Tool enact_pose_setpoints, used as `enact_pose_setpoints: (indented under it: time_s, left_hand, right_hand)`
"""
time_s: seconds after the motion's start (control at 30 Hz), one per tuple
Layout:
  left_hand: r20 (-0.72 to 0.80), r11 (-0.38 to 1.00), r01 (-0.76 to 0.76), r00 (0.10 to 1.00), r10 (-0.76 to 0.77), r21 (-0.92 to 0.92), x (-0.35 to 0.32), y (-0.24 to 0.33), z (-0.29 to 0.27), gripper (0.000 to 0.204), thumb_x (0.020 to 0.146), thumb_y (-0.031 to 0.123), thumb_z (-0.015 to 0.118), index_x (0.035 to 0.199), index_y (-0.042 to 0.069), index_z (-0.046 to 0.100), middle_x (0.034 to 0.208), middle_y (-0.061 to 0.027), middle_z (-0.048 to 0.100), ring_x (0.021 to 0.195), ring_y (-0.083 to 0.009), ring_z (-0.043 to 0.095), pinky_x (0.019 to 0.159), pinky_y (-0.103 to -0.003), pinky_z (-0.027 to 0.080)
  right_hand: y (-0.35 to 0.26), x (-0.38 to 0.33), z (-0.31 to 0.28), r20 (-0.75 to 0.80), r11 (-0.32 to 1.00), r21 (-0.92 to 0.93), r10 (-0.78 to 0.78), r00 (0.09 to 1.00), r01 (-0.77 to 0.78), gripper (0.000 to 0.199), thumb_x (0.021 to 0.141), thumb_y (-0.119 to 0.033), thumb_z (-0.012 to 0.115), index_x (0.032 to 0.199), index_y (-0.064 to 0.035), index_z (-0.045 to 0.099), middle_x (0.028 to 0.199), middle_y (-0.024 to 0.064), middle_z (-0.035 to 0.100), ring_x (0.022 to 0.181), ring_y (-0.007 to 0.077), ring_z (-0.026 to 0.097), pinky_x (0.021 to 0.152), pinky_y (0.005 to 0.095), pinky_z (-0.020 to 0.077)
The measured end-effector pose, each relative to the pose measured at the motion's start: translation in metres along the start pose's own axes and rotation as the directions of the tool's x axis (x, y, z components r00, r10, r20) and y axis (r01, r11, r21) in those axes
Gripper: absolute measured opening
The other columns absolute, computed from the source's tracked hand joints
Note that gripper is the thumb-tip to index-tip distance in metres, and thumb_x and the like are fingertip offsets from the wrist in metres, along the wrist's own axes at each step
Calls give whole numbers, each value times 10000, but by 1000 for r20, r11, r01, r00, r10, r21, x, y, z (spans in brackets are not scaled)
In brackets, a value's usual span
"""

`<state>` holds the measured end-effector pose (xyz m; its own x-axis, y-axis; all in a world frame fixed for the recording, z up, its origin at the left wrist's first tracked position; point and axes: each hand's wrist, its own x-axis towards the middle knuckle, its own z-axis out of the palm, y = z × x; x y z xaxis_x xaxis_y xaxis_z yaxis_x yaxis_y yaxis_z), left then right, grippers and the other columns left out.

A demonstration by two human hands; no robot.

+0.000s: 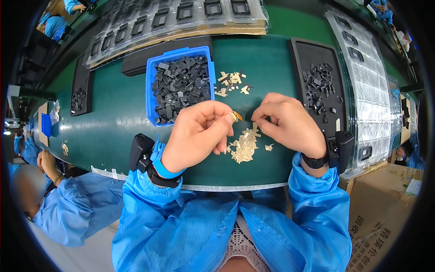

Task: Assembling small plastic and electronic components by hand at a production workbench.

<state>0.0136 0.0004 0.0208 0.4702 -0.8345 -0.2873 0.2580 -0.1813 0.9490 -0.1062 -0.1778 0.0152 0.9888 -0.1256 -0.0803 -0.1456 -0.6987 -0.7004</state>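
The left hand [199, 129] pinches a small tan piece [235, 116] at its fingertips, just left of the right hand [285, 120], whose curled fingers close above the pile [244, 146] on the desk [113, 118].

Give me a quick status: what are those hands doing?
Left hand pinching a small tan piece. Right hand fingertips closed beside it, over the tan pile. Blue bin of black parts behind; nothing blocking.

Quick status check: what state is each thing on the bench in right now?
left hand: pinching a small tan piece
right hand: fingertips closed, over the tan pile
blue bin: open, full of black parts
tan pile: loose heap
black tray: partly filled
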Motion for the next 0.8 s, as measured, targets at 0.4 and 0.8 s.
enact_pose_setpoints:
  time_s: [0.4,0.8]
  left_hand:
    - [347,924,279,920,-180,-260,1,-1,-9,120,884,103,487,878,5,556,663,-31,565,461,-82,521,403,-199,388]
    - [455,818,406,867,-204,-408,6,-3,-11,120,903,70,471,893,-15,554,674,-70,574,392,-92,465,347,-209,340]
  right_hand:
    - [-10,4,13,-347,887,36,-422,838,461,183,676,-36,718,835,-70,634,875,66,510,784,224,552,645,313,462]
    - [-10,6,16,-332,864,24,-467,820,502,200,669,-46,725,837,-84,624,912,76,511,829,240,536,705,324,448]
